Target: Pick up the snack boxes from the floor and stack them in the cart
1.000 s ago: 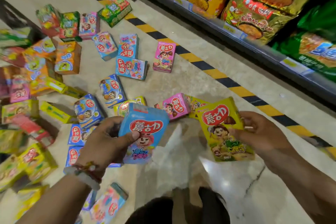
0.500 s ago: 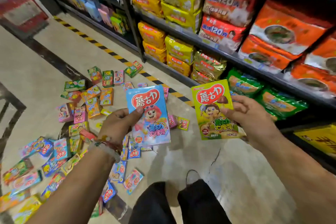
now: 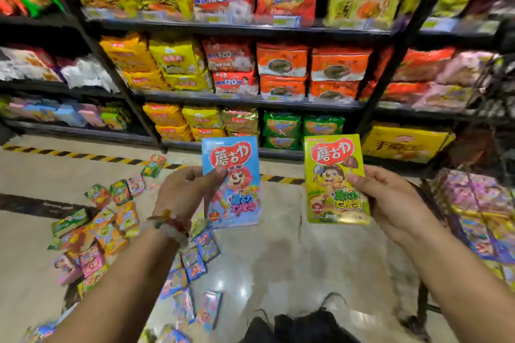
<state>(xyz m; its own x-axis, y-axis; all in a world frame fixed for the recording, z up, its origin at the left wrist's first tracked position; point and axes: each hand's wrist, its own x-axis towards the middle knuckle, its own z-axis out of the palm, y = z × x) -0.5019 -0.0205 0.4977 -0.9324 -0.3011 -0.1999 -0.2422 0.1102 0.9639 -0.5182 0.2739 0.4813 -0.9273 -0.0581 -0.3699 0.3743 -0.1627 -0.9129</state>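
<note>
My left hand (image 3: 185, 192) grips a blue snack box (image 3: 232, 184) by its left edge, upright and facing me at chest height. Beside it, my right hand (image 3: 390, 200) grips a yellow-green snack box (image 3: 334, 181) by its right edge, also upright. Both boxes are held above the floor, a little apart from each other. Several more snack boxes (image 3: 106, 228) in orange, green, pink and blue lie scattered on the floor at lower left. The cart (image 3: 479, 220) stands at the right edge, its wire basket holding several stacked boxes.
A black shelf unit (image 3: 250, 100) full of noodle packs fills the view ahead. A yellow-and-black striped line (image 3: 69, 154) runs along the floor at its foot. My dark shoes (image 3: 301, 326) show at the bottom, and shiny tiled floor (image 3: 278, 259) lies below the held boxes.
The view has tilted up from the floor toward the shelves and swung right, bringing the cart into sight. Both hands have risen with their boxes, which now stand more upright.
</note>
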